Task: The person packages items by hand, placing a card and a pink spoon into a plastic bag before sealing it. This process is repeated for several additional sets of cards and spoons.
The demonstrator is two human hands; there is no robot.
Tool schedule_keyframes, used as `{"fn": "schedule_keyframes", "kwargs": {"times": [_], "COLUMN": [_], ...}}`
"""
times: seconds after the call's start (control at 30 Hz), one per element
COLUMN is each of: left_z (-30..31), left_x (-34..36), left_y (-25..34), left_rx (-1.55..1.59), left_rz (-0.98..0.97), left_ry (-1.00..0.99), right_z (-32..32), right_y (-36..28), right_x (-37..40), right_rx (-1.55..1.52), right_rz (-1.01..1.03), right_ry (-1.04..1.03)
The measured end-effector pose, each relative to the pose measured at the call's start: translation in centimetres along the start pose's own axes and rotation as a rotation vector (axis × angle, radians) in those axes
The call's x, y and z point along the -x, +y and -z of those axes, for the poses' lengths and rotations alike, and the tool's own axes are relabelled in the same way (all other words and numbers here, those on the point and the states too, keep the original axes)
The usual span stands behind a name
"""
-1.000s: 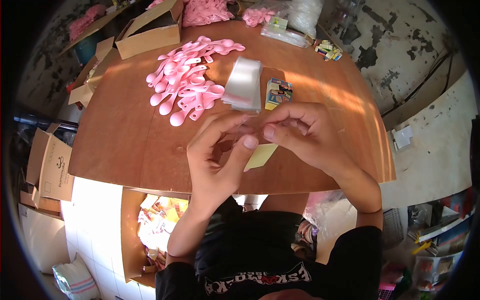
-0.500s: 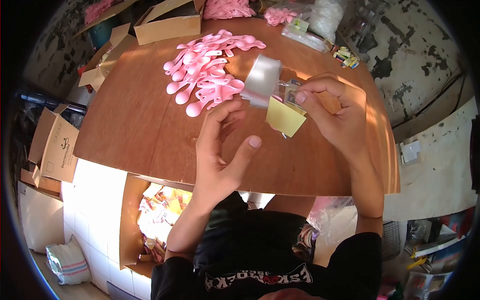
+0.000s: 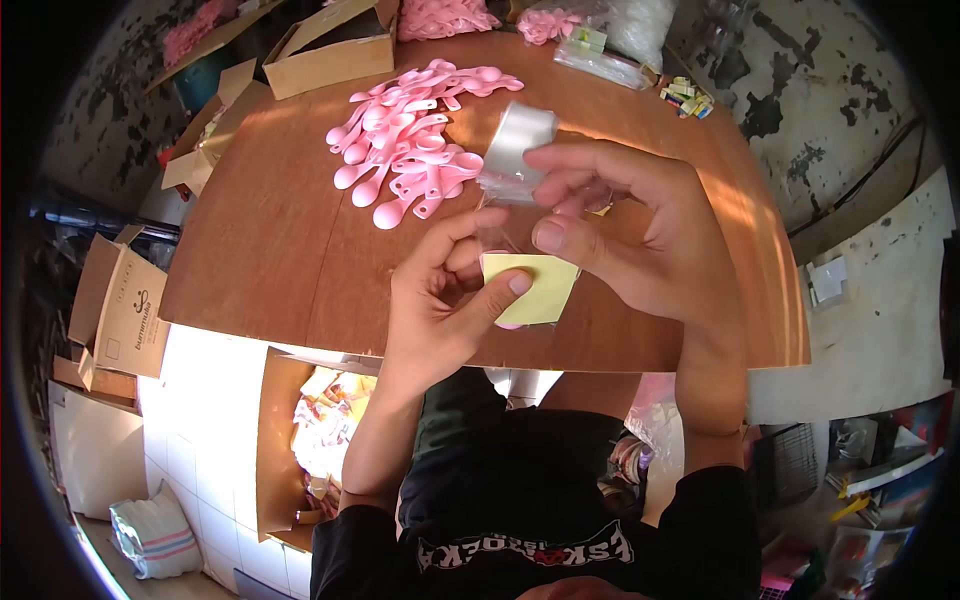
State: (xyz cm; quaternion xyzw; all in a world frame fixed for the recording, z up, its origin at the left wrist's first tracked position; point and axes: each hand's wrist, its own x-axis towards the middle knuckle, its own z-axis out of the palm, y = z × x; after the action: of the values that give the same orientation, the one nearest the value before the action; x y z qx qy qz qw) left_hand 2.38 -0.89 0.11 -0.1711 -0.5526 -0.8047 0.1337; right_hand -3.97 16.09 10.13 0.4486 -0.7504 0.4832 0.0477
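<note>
My left hand (image 3: pixel 440 300) pinches a small clear plastic bag with a yellow card (image 3: pixel 535 292) in it, thumb on the card's face. Pink edges show behind the card; what they belong to is mostly hidden. My right hand (image 3: pixel 645 225) hovers at the bag's upper right, its thumb near the card's top corner and its fingers apart from the thumb. Behind it lies a stack of clear plastic bags (image 3: pixel 518 135), partly covered by the fingers. To the left of the stack is a heap of pink measuring spoons (image 3: pixel 400 130) on the wooden table (image 3: pixel 270 250).
Small yellow-and-green packets (image 3: pixel 687 98) lie at the table's far right. Beyond the far edge are an open cardboard box (image 3: pixel 335 62) and bags of pink pieces (image 3: pixel 445 18). Below the near edge, a box (image 3: pixel 285 440) holds many colourful packets.
The bag with the yellow card has moved left and nearer, from my right hand's pinch into my left hand. My left hand has closed on it; my right fingers have spread.
</note>
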Motion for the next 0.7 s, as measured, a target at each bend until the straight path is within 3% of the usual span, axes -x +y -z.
{"fn": "schedule_keyframes", "kwargs": {"times": [0.07, 0.2, 0.27, 0.4, 0.63, 0.7], "left_z": [0.0, -0.1, -0.1, 0.4, 1.9, 1.5], "left_x": [0.3, 1.3, 1.9, 2.4, 2.6, 2.4], "left_y": [-0.2, -0.2, -0.3, -1.7, -2.5, -2.9], "left_rx": [-0.046, -0.037, -0.027, -0.015, -0.065, -0.018], "left_rz": [-0.034, 0.016, 0.123, 0.133, 0.279, 0.237], "left_ry": [0.027, 0.05, 0.031, -0.01, -0.004, 0.046], "right_z": [-0.1, -1.6, -3.0, -4.9, -6.4, -6.6], "right_y": [-0.7, 0.9, 1.7, 2.7, 4.8, 5.6], "right_x": [1.1, 4.8, 6.6, 8.1, 8.5, 8.4], "right_rx": [0.06, -0.033, -0.3, -0.481, -0.468, -0.411], "right_rz": [-0.073, -0.174, -0.329, -0.448, -0.438, -0.313], "right_ry": [0.132, 0.205, 0.262, 0.329, 0.405, 0.468]}}
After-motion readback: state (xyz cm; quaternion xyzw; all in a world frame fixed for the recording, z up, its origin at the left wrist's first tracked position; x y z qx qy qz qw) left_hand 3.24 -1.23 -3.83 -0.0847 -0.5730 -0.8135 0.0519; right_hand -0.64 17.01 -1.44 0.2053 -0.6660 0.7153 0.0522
